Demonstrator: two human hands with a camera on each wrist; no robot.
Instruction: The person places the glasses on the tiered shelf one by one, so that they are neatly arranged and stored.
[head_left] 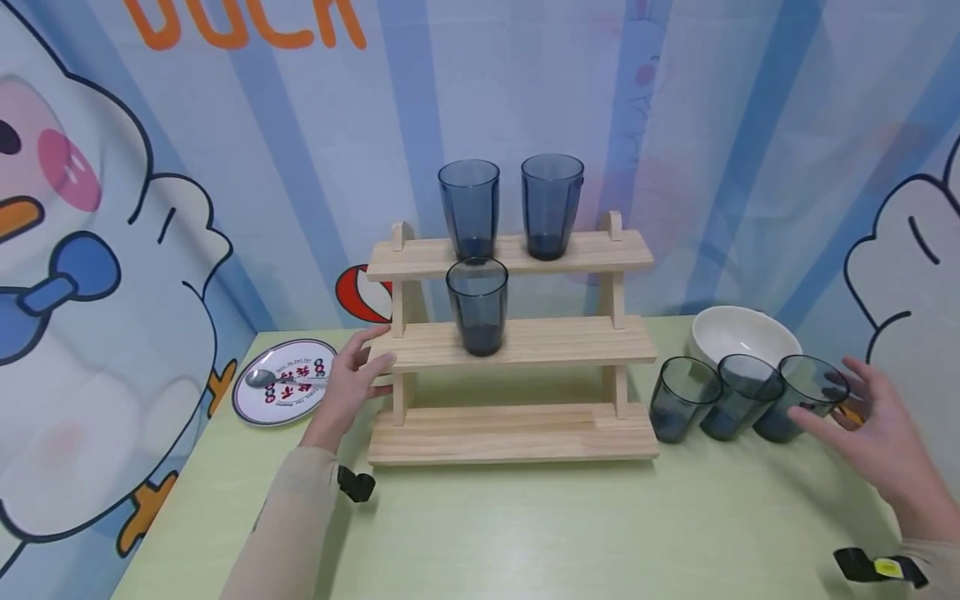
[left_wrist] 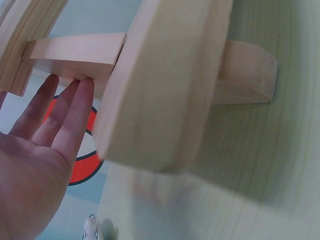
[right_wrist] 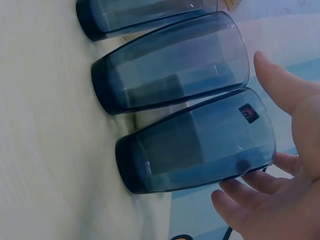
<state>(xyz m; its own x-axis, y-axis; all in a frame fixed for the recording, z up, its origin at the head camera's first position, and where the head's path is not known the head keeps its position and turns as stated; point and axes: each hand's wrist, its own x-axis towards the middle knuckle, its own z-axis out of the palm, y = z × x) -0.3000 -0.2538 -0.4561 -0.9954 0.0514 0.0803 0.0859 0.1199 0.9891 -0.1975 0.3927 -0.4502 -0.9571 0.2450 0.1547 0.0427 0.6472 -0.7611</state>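
Observation:
A three-tier wooden display rack (head_left: 513, 342) stands on the table. My left hand (head_left: 352, 379) is at its left end, around the middle tier; in the left wrist view its nearly straight fingers (left_wrist: 72, 115) touch the side support. Two blue-grey glasses, one left (head_left: 470, 208) and one right (head_left: 552, 206), stand upright on the top tier, and a third glass (head_left: 480, 308) on the middle tier. On the table right of the rack, three more glasses stand in a row. My right hand (head_left: 877, 425) spreads thumb and fingers about the rightmost glass (right_wrist: 200, 145), without a visible grip.
Behind the row of glasses is a white bowl (head_left: 738, 321). A patterned plate (head_left: 281, 408) with a metal spoon (head_left: 261, 378) on it lies left of the rack. A cartoon-printed curtain (head_left: 517, 83) hangs behind the table (head_left: 510, 533).

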